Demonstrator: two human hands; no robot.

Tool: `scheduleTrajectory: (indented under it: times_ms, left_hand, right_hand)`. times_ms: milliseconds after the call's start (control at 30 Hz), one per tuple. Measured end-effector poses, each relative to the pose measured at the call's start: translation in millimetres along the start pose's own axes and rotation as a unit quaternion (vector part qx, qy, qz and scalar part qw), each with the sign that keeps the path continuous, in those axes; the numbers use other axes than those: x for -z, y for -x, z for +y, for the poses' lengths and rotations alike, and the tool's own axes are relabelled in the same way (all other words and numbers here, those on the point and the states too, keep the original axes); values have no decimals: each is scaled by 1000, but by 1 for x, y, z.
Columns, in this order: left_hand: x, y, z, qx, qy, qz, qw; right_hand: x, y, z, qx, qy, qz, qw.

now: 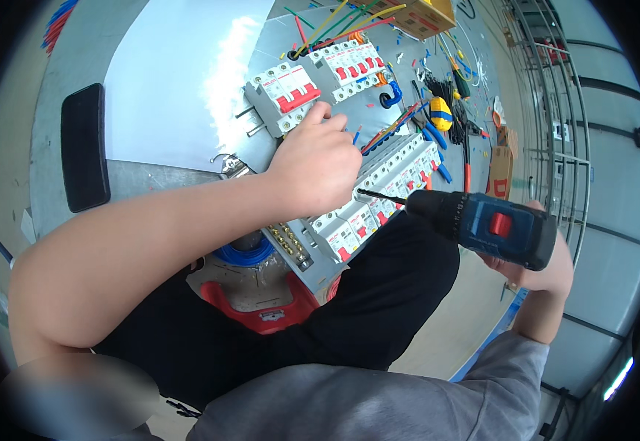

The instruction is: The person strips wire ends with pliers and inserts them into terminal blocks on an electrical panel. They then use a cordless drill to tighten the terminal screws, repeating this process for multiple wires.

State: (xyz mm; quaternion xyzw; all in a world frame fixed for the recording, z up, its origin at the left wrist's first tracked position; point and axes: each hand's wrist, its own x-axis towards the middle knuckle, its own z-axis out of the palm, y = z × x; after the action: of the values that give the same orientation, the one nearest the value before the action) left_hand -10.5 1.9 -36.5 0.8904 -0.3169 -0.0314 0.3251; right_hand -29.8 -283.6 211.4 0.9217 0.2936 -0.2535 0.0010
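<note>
A blue and black cordless drill (498, 224) is gripped in my right hand (502, 269), which is partly hidden behind it. The drill's long dark bit (382, 196) points left, its tip at the upper edge of a row of white circuit breakers (342, 239) with red switches. My left hand (316, 169) is closed over the near end of the upper breakers, fingers curled; what they hold, if anything, is hidden. Just beyond it sit a larger breaker with a wide red lever (288, 92) and another breaker row (349, 67). Coloured wires (392, 131) run beside my left hand.
A black phone (84, 147) lies on the table left of a white sheet (165, 88). A yellow and blue object (441, 114), cable ties and wire scraps are scattered at the right. Cardboard boxes (500, 173) stand near a metal rack (577, 125). A red stool (272, 316) shows below.
</note>
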Motion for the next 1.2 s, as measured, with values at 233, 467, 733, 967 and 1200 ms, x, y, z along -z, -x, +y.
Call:
scheduleTrajectory:
  times_ms: [233,467,733,967,1200]
  left_hand:
    - [0,0,0,3,-19,-3,1000]
    - [0,2,0,0,-27,-7,1000]
    - [10,2,0,-4,-51,-56,997]
    - [35,-9,-2,-106,-124,-104,981]
    - [118,-4,-14,-72,-131,-2,989]
  right_hand:
    - [35,-58,-37,-36,-47,-90,994]
    - [39,-65,-34,1,14,-94,996]
    - [66,-60,-26,114,48,-14,992]
    - [46,44,42,-32,-82,410,908]
    - [-116,11,166,-92,-476,657,578]
